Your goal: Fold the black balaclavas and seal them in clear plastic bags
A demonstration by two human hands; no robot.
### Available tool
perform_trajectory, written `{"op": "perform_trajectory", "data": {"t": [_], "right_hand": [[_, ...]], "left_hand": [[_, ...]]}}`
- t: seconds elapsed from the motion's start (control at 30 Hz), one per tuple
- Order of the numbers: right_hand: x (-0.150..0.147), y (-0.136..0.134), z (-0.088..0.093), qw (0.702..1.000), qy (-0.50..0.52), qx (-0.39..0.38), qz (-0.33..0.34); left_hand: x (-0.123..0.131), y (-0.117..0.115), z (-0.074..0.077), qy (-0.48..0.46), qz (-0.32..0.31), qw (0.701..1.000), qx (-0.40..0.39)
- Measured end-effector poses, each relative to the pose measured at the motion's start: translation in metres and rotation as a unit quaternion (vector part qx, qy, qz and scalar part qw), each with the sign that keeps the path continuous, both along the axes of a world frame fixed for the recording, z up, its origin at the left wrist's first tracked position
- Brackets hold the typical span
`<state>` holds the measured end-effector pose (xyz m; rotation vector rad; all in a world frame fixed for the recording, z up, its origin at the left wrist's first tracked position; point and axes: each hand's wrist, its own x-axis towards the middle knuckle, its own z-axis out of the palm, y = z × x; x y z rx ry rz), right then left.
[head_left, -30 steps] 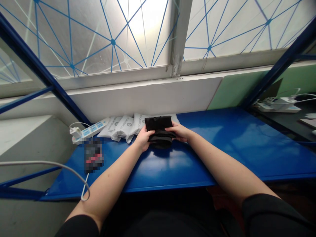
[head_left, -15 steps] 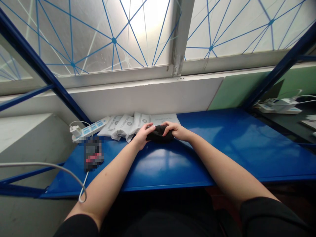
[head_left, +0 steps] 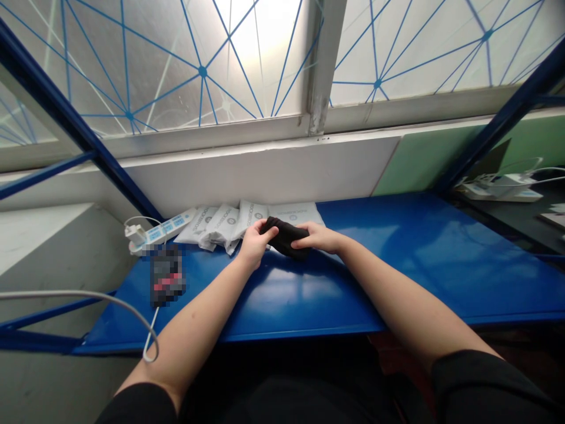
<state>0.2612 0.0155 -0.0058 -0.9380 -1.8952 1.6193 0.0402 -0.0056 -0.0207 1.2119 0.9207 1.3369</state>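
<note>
A folded black cloth (head_left: 288, 238) is held between both hands above the blue table (head_left: 397, 259). Its left end is gripped by my left hand (head_left: 255, 244), with the thumb on top. On the other side my right hand (head_left: 321, 237) pinches the right end, thumb across the front. The cloth slants down from left to right. Right behind the hands lie several grey-white printed plastic packages (head_left: 226, 222), side by side along the back edge.
A white power strip (head_left: 170, 228) with a plug lies at the back left. A pixelated dark device (head_left: 166, 275) with a cable is in front of it. Blue frame posts (head_left: 95, 144) rise at both sides. A second power strip (head_left: 503, 189) is at the far right.
The black cloth has gone from bunched to longer and flatter, its left end now raised. The fingers of my right hand have moved from over its top to its right end.
</note>
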Motion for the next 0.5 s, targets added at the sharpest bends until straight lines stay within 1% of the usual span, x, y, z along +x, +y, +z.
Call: {"op": "perform_trajectory", "data": {"t": [0.13, 0.23, 0.33, 0.43, 0.5], "right_hand": [[0.001, 0.000, -0.002, 0.999, 0.026, -0.038, -0.006], [0.001, 0.001, -0.003, 0.998, 0.027, -0.056, -0.013], [-0.001, 0.000, -0.005, 0.998, 0.017, -0.056, -0.013], [-0.002, 0.000, -0.006, 0.999, -0.009, -0.031, 0.008], [-0.003, 0.000, -0.007, 0.999, -0.031, -0.001, 0.023]], "left_hand": [[0.000, 0.003, -0.002, -0.045, -0.009, 0.998, -0.038], [0.000, 0.004, -0.002, -0.057, 0.006, 0.995, -0.078], [-0.002, 0.004, 0.003, -0.064, 0.026, 0.994, -0.084], [-0.005, 0.003, 0.008, -0.043, 0.013, 0.996, -0.073], [-0.006, 0.001, 0.010, 0.011, -0.015, 0.997, -0.069]]}}
